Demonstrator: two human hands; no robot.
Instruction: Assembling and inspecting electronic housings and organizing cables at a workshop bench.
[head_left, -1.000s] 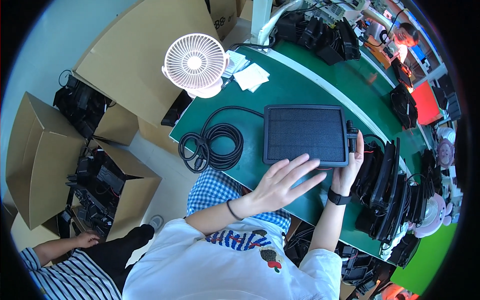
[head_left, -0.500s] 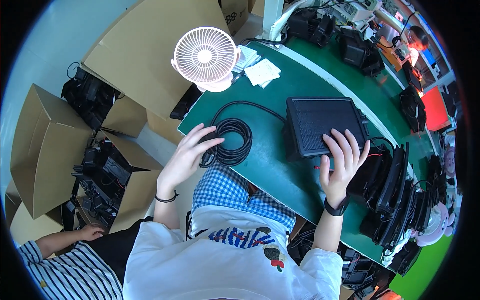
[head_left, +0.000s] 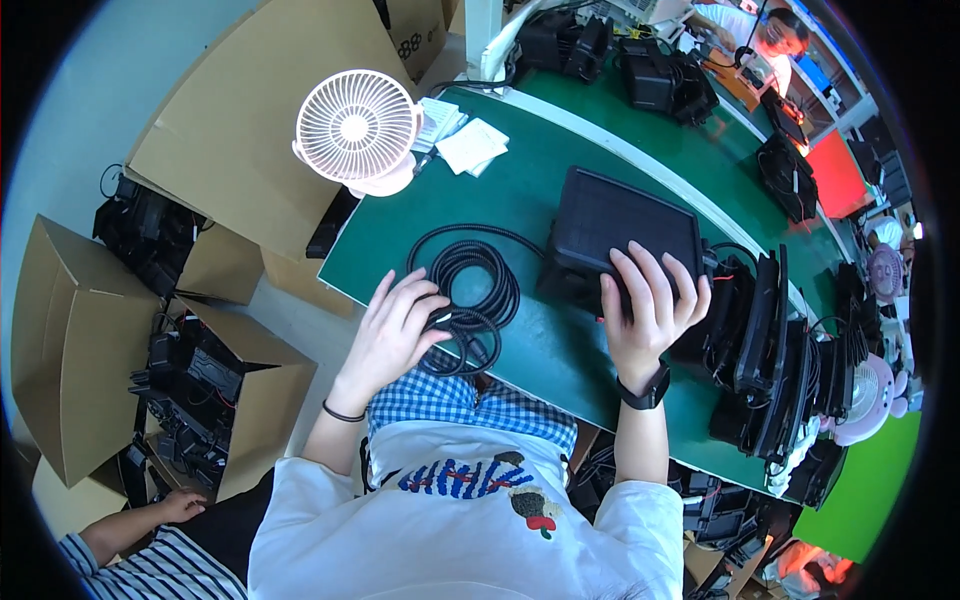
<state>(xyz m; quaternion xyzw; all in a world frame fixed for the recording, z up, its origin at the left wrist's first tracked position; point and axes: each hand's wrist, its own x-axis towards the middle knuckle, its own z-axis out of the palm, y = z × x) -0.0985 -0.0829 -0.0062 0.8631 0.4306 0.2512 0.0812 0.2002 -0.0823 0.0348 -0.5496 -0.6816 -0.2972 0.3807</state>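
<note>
A black ribbed cable lies coiled on the green table near its front edge, a smaller loop resting toward me. My left hand closes its thumb and fingers around the cable's dark plug end at the coil's left side. From the coil the cable runs right to a black box-shaped device with a flat dark panel on top. On the device's near right part rests my right hand, fingers spread over the panel and thumb at the front edge.
A pink fan and paper slips stand at the far left of the green table. Several black devices crowd the right. Open cartons with black parts line the left floor; co-workers sit lower left and far right.
My left hand's fingers have closed around the cable's plug end, and a smaller loop now lies toward me. My right hand stays on the device, whose panel looks more tilted. The view has shifted.
</note>
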